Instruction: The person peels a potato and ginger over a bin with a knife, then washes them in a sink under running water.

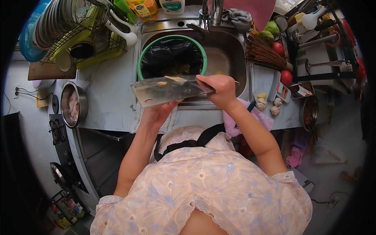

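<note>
My right hand (219, 89) grips a wide metal cleaver (176, 90), its blade held flat across the front of a green-rimmed bin (204, 56) lined with a black bag, which stands in the steel sink (227, 58). Thin pale-yellow scraps lie on the blade. My left hand (156, 113) is curled just under the blade; a small yellowish piece shows at its fingers, mostly hidden by the cleaver.
A dish rack (86, 27) stands left, above a steel bowl of pale raw meat (74, 105). At right are garlic bulbs (261, 103), a peeler (280, 86), tomatoes (286, 78), a utensil rack (313, 51) and a pink cloth (262, 119). A faucet (203, 23) rises behind the sink.
</note>
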